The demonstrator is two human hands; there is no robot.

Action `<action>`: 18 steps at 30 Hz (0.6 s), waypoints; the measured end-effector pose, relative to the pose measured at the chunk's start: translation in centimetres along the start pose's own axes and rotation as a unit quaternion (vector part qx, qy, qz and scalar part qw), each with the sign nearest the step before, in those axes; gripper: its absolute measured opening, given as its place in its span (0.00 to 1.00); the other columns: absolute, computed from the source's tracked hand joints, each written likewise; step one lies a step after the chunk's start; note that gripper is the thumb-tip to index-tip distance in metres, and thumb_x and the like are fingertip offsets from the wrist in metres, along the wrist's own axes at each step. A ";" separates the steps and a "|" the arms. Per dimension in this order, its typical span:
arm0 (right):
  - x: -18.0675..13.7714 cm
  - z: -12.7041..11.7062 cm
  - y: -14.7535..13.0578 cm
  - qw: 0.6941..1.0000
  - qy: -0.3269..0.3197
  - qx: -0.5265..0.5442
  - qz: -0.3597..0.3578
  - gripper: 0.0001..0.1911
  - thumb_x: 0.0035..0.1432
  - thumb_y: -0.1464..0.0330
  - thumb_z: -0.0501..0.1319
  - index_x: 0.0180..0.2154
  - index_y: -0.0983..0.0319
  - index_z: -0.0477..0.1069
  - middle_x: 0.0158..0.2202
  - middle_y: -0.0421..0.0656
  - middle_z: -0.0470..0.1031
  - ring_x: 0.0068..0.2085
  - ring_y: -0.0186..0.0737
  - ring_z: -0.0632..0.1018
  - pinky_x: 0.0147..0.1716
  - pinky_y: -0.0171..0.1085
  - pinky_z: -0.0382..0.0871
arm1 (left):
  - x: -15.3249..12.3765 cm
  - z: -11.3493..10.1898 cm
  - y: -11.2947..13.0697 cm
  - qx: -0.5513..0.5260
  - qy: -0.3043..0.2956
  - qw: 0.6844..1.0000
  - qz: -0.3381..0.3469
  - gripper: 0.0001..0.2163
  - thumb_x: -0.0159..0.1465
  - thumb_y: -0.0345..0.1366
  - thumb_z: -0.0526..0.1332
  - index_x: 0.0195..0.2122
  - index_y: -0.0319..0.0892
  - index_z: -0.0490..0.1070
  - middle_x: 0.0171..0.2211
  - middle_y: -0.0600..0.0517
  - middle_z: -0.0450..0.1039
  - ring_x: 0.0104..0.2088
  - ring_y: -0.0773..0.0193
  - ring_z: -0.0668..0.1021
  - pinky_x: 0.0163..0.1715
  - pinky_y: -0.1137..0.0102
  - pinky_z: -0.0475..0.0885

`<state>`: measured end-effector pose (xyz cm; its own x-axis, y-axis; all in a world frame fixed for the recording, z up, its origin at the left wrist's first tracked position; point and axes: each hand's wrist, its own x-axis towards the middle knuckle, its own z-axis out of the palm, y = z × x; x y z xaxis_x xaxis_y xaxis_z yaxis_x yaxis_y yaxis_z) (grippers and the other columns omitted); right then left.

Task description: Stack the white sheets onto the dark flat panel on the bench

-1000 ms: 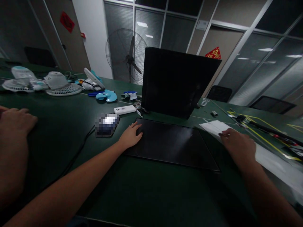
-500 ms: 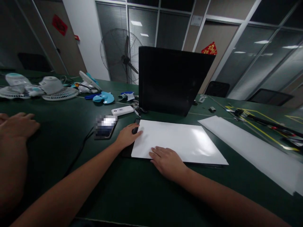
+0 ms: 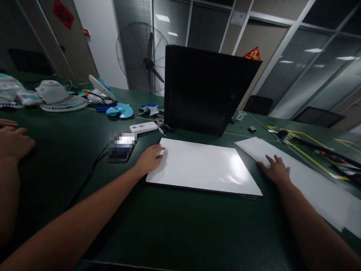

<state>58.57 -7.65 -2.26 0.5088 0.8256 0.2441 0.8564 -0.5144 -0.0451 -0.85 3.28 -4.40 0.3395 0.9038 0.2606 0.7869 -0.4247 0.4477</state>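
Note:
A white glossy sheet (image 3: pixel 194 165) lies on a thin dark board (image 3: pixel 203 190), which shows only as a strip along the near edge. At the sheet's left edge rests my left hand (image 3: pixel 150 159), thumb and forefinger stretched onto the corner area; its other fingers are partly hidden. My right hand (image 3: pixel 275 171) is off that sheet, its fingers spread above or on the far-left part of a second long white sheet (image 3: pixel 307 192). Whether it touches this sheet I cannot tell. Nothing is visible in its grasp.
A big black panel (image 3: pixel 208 90) stands upright behind the sheet. To the left are a phone (image 3: pixel 122 147) with a cable, a white power bank (image 3: pixel 143 127), blue fan blades (image 3: pixel 120 110) and white fan parts (image 3: pixel 63 98). Another person's hand (image 3: pixel 15 141) rests at far left.
The glossy sheet has shifted left over the dark board, covering its left part. My right hand has left the sheet's near edge and moved right to the long sheet. My left hand stays at the left edge.

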 end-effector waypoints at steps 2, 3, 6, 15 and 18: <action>0.2 0.8 2.5 0.998 -0.046 -0.005 0.053 0.46 0.67 0.43 0.54 0.68 0.74 0.65 0.68 0.77 0.60 0.69 0.74 0.63 0.57 0.64 0.65 | 0.0 0.0 0.2 0.000 -0.004 1.000 -0.003 0.22 0.67 0.35 0.57 0.62 0.43 0.76 0.69 0.45 0.68 0.67 0.50 0.73 0.70 0.55 0.66; 0.2 1.0 3.1 0.996 -0.061 -0.003 0.059 0.46 0.67 0.42 0.53 0.67 0.75 0.66 0.66 0.78 0.62 0.66 0.75 0.67 0.55 0.63 0.66 | 0.0 -0.1 0.4 0.001 -0.006 1.000 -0.003 0.22 0.68 0.35 0.57 0.62 0.42 0.76 0.69 0.44 0.68 0.67 0.50 0.73 0.70 0.55 0.65; 0.4 1.0 3.3 0.995 -0.096 0.006 0.041 0.42 0.68 0.44 0.52 0.65 0.71 0.69 0.62 0.74 0.69 0.59 0.68 0.74 0.52 0.56 0.69 | -0.1 -0.5 0.9 0.011 -0.011 1.000 -0.004 0.22 0.68 0.36 0.57 0.61 0.41 0.77 0.69 0.43 0.68 0.68 0.49 0.72 0.72 0.55 0.63; -0.7 0.0 0.1 0.993 -0.094 -0.065 0.015 0.30 0.73 0.56 0.48 0.60 0.69 0.74 0.52 0.66 0.78 0.52 0.60 0.81 0.49 0.50 0.72 | -0.4 -1.1 1.6 0.020 -0.019 0.999 -0.025 0.24 0.69 0.41 0.56 0.63 0.40 0.74 0.71 0.42 0.64 0.70 0.48 0.70 0.72 0.55 0.63; -1.1 -0.4 -0.5 0.995 -0.077 -0.068 0.011 0.23 0.71 0.65 0.49 0.55 0.69 0.76 0.48 0.64 0.79 0.49 0.57 0.82 0.47 0.49 0.72 | -0.3 -1.0 1.4 0.021 -0.016 1.000 -0.016 0.24 0.68 0.42 0.56 0.63 0.40 0.74 0.70 0.42 0.66 0.68 0.48 0.71 0.71 0.55 0.64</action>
<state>57.51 -8.42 -2.17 0.5437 0.8342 0.0920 0.8303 -0.5506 0.0859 -0.38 2.37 -3.03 0.3291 0.9186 0.2187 0.8190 -0.3929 0.4182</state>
